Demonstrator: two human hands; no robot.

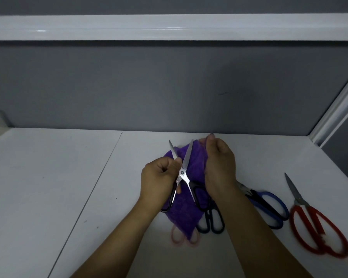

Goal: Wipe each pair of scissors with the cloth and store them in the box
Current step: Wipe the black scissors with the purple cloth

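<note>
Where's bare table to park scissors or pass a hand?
Widest bare patch: the table left of the seam, plus the strip between seam and left hand. Also bare: along the wall, right of the right hand, behind the red scissors. Crowded: near right, where pink scissors, dark scissors, blue scissors and the red pair lie side by side.

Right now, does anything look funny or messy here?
The black-handled scissors in the left hand are spread open, blades bare. The pink-handled scissors lie half hidden under the purple cloth.
</note>
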